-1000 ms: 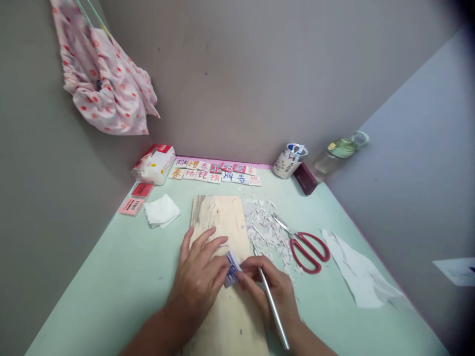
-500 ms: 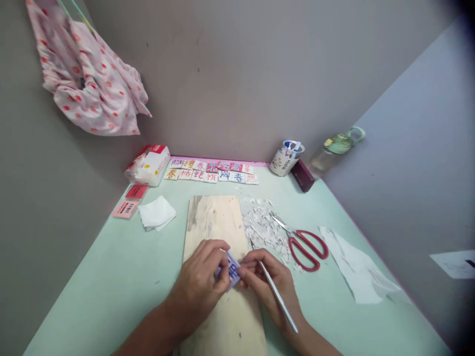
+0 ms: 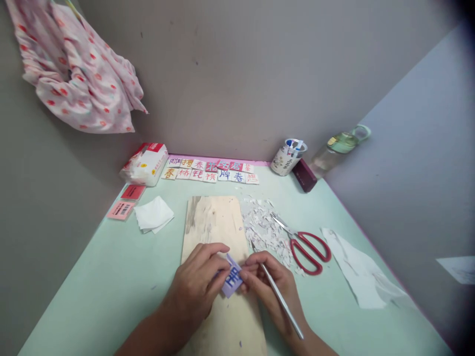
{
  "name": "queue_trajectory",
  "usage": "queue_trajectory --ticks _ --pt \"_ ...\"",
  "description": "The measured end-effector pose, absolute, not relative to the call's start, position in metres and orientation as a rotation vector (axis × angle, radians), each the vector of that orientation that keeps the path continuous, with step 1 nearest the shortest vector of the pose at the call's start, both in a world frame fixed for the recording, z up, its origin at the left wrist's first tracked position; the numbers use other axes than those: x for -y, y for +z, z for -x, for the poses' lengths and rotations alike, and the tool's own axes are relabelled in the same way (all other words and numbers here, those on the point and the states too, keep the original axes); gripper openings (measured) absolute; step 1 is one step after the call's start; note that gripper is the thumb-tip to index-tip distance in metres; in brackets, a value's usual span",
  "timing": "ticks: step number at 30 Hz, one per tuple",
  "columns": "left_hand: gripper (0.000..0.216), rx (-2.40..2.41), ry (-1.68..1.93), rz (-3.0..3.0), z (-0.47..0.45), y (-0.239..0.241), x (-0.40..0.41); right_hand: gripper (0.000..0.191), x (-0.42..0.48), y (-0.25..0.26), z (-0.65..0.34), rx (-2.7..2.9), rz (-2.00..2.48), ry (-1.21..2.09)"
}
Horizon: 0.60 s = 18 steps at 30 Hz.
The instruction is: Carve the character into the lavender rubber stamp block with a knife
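Head view: the purple tile (image 3: 229, 290) with blue lettering sits between both grips, over the wooden board (image 3: 213, 220); the left grip (image 3: 198, 282) pinches its left side, while the right grip (image 3: 282, 282) pinches its right corner and also cradles a silver pen-shaped tool (image 3: 285, 304). The tile looks light, thin and fairly stiff, perhaps smooth enough to slip, so its edges seem the safest hold. Both grips cover parts of it; whether it touches the board cannot be told, and the tool's tip, beyond the right grip, is blurred.
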State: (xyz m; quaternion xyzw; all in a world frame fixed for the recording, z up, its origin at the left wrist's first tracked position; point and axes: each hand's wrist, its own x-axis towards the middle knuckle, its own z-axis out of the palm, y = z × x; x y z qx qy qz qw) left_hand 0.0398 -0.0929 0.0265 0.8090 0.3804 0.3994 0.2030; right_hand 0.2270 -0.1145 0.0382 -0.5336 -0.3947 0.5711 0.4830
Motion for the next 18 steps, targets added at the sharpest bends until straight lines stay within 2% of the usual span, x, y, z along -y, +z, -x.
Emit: queue_trajectory --ticks 4,8,11,18 --pt "0.019 -1.085 1.093 -2.302 -0.043 0.025 0.096 0.021 0.122 0.032 -0.229 1.166 1.355 1.235" --pt "0.021 -1.131 1.061 -2.311 -0.047 0.027 0.097 0.005 0.131 0.022 -0.229 1.464 1.398 0.874" --pt "0.02 -1.137 1.047 -2.319 -0.048 0.028 0.094 0.003 0.134 0.014 -0.227 1.542 1.338 0.715" --pt "0.018 -1.085 1.03 -2.385 -0.049 0.028 0.087 0.006 0.132 0.016 -0.228 1.608 1.33 0.635"
